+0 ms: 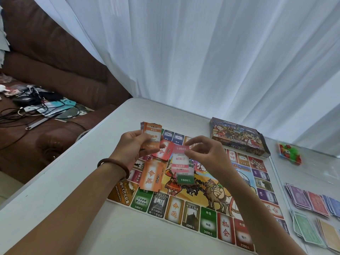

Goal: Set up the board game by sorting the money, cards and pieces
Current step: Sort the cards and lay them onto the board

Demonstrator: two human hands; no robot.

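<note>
From the head camera, the person's left hand (134,146) is curled round a stack of cards (151,136) with an orange one on top, held up over the board's far left corner. The right hand (206,153) pinches a pink card (181,157) between thumb and fingertips, the other fingers bent loosely. That card hangs over a small overlapping pile (184,178) in the middle of the board (207,225), whose lowest card is green; I can't tell whether card and pile touch.

An orange deck (151,176) and a red deck (163,151) lie on the board's left part. Bare table (82,181) stretches left of the board to the rounded table edge, and a bare strip runs along the near side. The game box (237,137) sits near the far edge by the curtain (202,52). A bag of pieces (289,153) lies to the right of the box. Coloured money piles (309,201) crowd the right edge.
</note>
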